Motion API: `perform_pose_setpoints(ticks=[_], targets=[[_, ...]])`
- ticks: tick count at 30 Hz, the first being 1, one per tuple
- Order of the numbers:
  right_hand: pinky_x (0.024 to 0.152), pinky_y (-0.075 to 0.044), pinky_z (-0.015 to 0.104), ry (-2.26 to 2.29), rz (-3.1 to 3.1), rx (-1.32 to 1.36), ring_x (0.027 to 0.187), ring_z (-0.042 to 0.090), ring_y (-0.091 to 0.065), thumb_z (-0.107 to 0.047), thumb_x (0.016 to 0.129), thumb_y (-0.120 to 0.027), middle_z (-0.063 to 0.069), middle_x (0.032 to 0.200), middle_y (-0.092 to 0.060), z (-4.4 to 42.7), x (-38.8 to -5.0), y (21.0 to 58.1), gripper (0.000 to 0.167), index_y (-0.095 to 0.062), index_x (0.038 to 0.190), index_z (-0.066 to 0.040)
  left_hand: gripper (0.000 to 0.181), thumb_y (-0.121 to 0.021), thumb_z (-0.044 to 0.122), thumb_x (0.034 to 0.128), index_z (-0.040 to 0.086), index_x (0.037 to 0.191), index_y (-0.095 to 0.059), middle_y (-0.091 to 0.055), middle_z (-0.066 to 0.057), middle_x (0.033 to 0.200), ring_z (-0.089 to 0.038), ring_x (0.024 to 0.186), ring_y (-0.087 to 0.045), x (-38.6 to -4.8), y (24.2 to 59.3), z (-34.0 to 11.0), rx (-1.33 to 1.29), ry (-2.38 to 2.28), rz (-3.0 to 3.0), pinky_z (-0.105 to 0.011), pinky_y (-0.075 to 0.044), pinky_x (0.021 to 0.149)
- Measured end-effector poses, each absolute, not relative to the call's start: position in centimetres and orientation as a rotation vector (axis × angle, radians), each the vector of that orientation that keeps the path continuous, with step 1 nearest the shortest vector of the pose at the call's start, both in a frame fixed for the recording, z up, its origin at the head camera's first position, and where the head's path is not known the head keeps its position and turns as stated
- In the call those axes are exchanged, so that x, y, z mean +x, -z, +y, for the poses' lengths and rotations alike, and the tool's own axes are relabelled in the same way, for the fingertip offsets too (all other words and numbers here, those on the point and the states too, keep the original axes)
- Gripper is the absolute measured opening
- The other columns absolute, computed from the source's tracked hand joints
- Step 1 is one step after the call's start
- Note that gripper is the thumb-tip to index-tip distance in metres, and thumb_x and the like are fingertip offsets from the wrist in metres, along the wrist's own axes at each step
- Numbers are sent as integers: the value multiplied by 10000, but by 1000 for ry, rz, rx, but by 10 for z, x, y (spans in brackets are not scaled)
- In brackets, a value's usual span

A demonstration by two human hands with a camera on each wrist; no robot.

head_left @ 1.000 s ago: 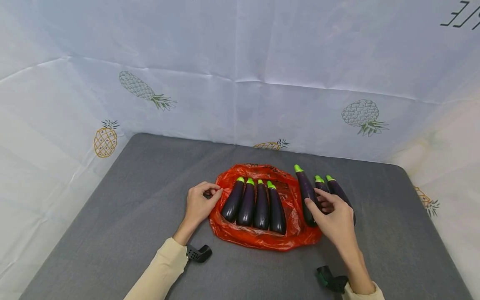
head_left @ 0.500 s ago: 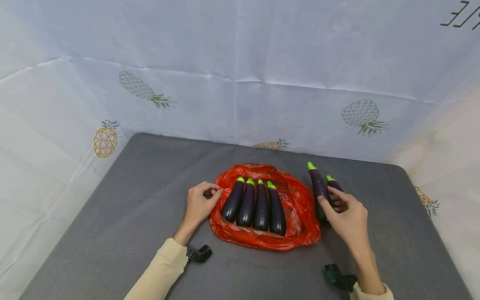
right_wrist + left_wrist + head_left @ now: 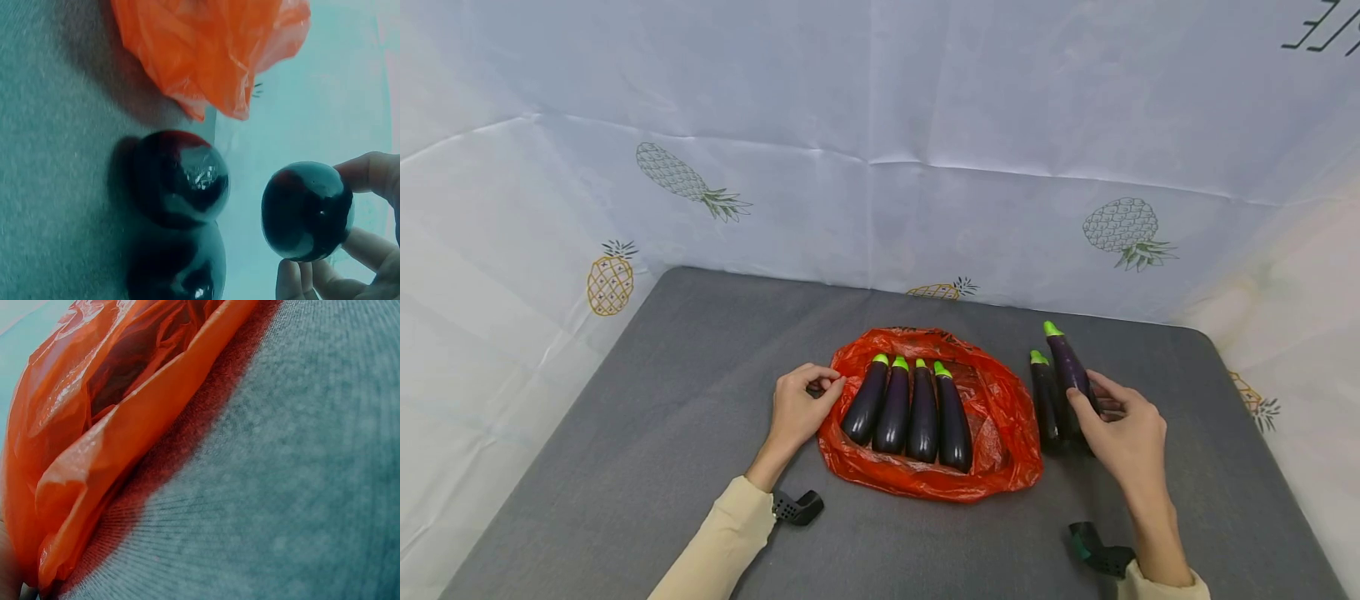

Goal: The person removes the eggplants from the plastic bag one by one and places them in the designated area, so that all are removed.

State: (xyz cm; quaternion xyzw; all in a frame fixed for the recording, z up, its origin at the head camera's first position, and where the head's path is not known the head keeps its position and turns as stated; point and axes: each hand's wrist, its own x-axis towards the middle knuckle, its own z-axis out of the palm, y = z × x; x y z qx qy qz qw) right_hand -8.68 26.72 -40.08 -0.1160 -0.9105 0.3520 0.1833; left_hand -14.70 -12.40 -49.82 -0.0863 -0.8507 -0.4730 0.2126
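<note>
My right hand (image 3: 1122, 433) has thumb and fingers around one eggplant (image 3: 1067, 367), body gripped, green cap pointing away from me. Right wrist view: it's lifted off the bench (image 3: 715, 358), apart from the two loose eggplants (image 3: 181, 178) lying there. Those two touch each other; in the head view the held one hides most of the second. They sit just right of the red bag (image 3: 925, 487), the nearer one close to its edge; can't tell if it touches.

My left hand (image 3: 805, 404) pinches the bag's left rim between thumb and fingers. Bag lies open, mouth up, rim crumpled. Inside, four bagged eggplants (image 3: 891, 408) in a side-by-side row, green caps at the far end.

Further out: cream sleeves (image 3: 718, 542) on both my arms, black wrist devices (image 3: 800, 507) near the cuffs. Bench is grey; behind it, a pale cloth (image 3: 775, 83) with pineapple prints and some dark lettering top right.
</note>
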Motion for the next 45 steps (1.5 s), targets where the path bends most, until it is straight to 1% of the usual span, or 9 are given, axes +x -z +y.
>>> perform_pose_setpoints(ticks=[11,15,18,25,34,37,40,43,45], targets=[[651,-329,7,-934,-2571,-411,754,-210,-412,-218,918,-720,281,1101,-709,281,-90,401,409,-703,1284,-35,53,-810,84,842,87,809,-768,-637,-13,692,-75,635,-566,-147,498,-124,-244,1305,-2360,-225,-503,622],[612,-324,41,-915,-2576,-434,829,171,-668,-211,920,-712,291,1108,-704,288,-91,401,415,-696,1294,-34,55,-811,81,839,86,806,-768,-636,-16,688,-83,630,-570,-148,498,-124,-251,1304,-2352,-226,-506,621],[605,-319,44,-917,-2586,-466,977,430,-657,-220,931,-696,295,1139,-692,292,-91,402,427,-681,1316,-35,55,-811,81,840,85,806,-767,-636,-19,689,-93,630,-575,-148,498,-124,-254,1306,-2350,-228,-508,622],[602,-315,48,-916,-2598,-540,975,363,-625,-244,947,-682,286,1187,-687,305,-92,403,433,-671,1341,-65,53,-806,83,847,84,813,-765,-639,-20,697,-97,637,-577,-147,498,-124,-246,1308,-2365,-229,-507,623],[561,-298,71,-929,-2625,-627,1092,457,-607,-254,962,-632,319,1256,-638,323,-92,411,464,-633,1380,-51,56,-811,78,840,79,806,-767,-636,-24,685,-93,626,-575,-147,497,-124,-255,1310,-2348,-228,-512,621],[603,-327,124,-931,-2647,-650,1148,485,-595,-269,969,-619,327,1281,-629,327,-94,413,478,-620,1392,-48,55,-810,79,842,79,808,-766,-637,-24,688,-87,628,-572,-147,497,-124,-256,1309,-2348,-227,-511,621],[671,-405,250,-935,-2683,-672,1199,490,-579,-288,979,-609,325,1315,-617,330,-95,417,493,-604,1410,-49,54,-809,81,843,79,810,-767,-639,-26,690,-87,631,-572,-147,497,-124,-256,1312,-2349,-229,-512,623],[691,-426,326,-938,-2717,-684,1223,486,-573,-305,984,-605,322,1333,-608,332,-96,420,507,-593,1419,-46,52,-809,80,843,78,811,-768,-640,-28,690,-91,630,-573,-147,497,-124,-253,1315,-2352,-231,-513,622],[663,-412,282,-939,-2736,-690,1222,483,-574,-314,986,-603,321,1338,-603,333,-96,422,515,-588,1422,-40,51,-809,81,844,78,813,-768,-640,-27,691,-92,631,-574,-147,497,-124,-251,1313,-2356,-230,-514,623]])
